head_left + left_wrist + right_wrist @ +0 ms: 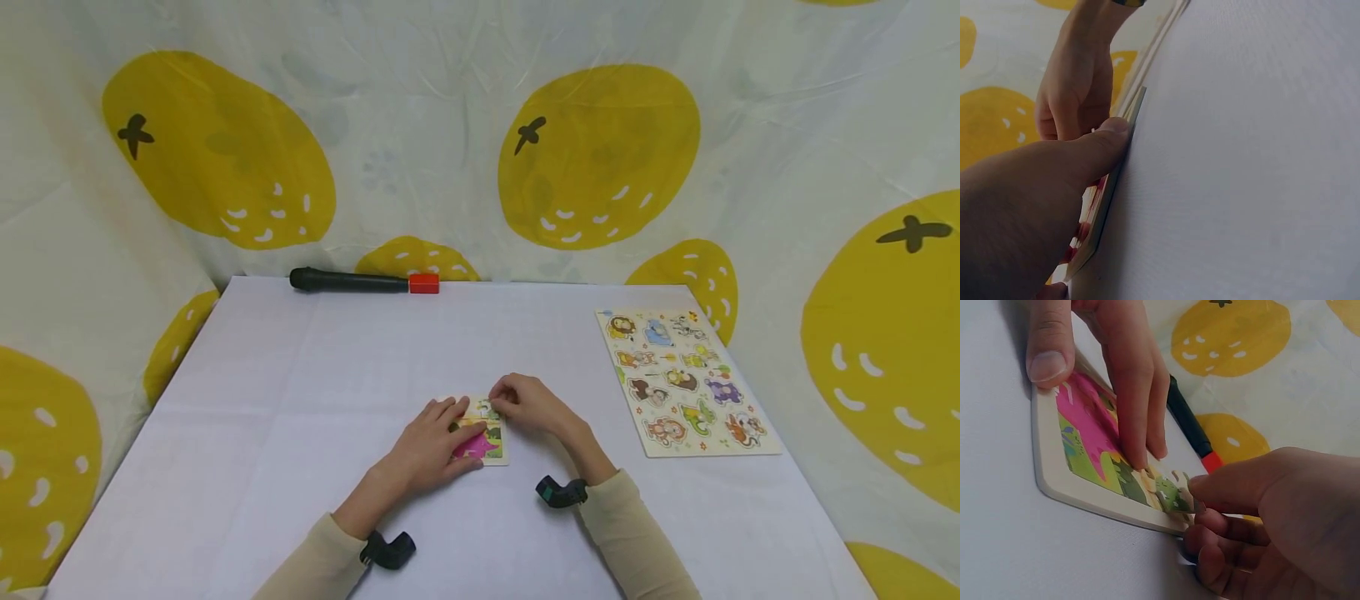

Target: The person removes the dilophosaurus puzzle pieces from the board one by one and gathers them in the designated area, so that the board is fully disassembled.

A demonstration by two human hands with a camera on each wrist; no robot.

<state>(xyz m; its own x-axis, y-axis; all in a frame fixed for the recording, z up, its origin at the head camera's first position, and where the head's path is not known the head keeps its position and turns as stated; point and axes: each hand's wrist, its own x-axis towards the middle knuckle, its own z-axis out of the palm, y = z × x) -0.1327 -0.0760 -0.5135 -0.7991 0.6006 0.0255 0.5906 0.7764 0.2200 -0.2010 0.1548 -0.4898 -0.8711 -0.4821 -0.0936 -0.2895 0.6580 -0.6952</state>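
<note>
A small jigsaw puzzle board (pixel 494 461) with a pale border lies on the table, showing a pink figure and green ground. My left hand (pixel 427 446) rests across its left part, its fingers stretched over the picture and thumb on the near border, as the right wrist view shows. At the far right corner my right hand (pixel 534 406) pinches a puzzle piece (pixel 1174 491) with green and white on it between thumb and forefinger. That piece is tilted up at the board's edge. My left hand covers part of the picture.
A larger board (pixel 660 433) with several animal pictures lies at the table's right side. Along the back edge is a black rod-like thing (pixel 352 281) with a red end (pixel 424 284). Behind the table hangs a cloth (pixel 420 167) with yellow fruit.
</note>
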